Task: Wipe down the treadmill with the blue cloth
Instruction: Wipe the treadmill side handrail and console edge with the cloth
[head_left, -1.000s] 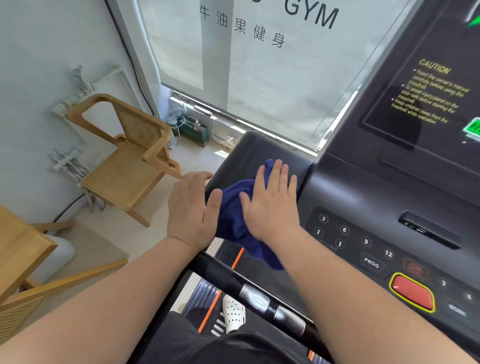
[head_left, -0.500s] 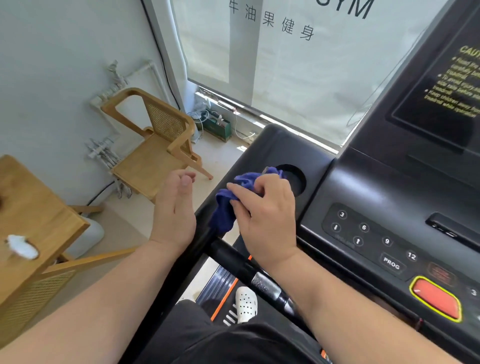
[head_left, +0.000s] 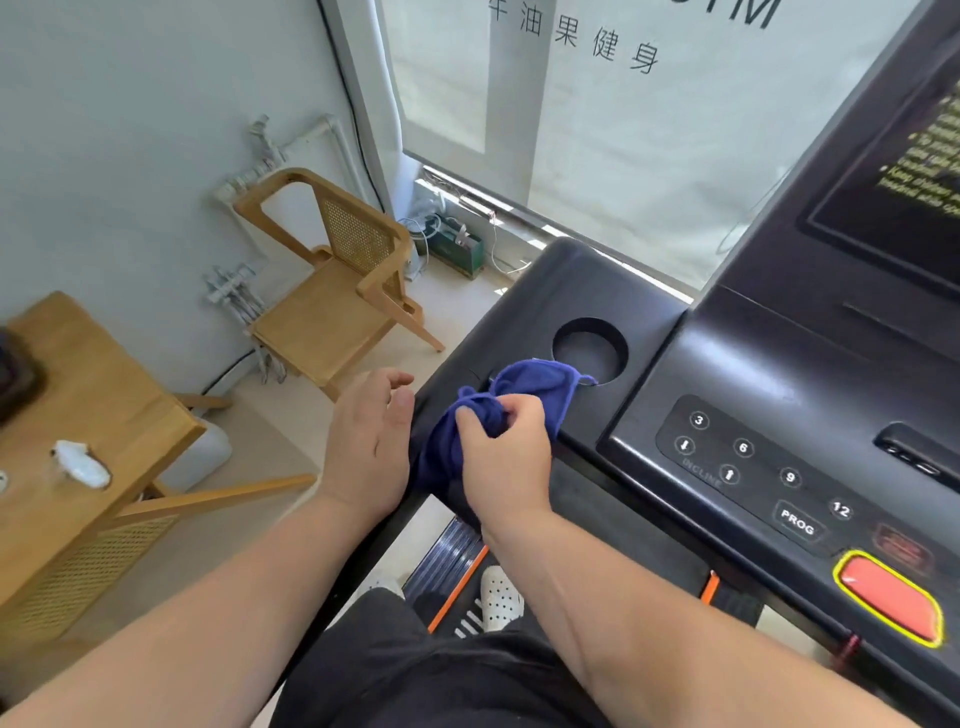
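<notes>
The black treadmill console fills the right half of the head view, with a round cup holder in its left wing. The blue cloth is bunched on that wing just in front of the cup holder and hangs over its near edge. My right hand grips the crumpled cloth, fingers curled round it. My left hand hovers just left of the cloth at the console's left edge, fingers loosely bent and holding nothing.
A keypad with a PROG button and a red stop button lie right of my hands. A wooden chair stands by the wall at left, and a wooden table at near left. My white shoe rests on the belt below.
My right hand went from pressing flat on the cloth to gripping it bunched and has drawn back toward the console's near edge, uncovering the cup holder. My left hand has lifted off.
</notes>
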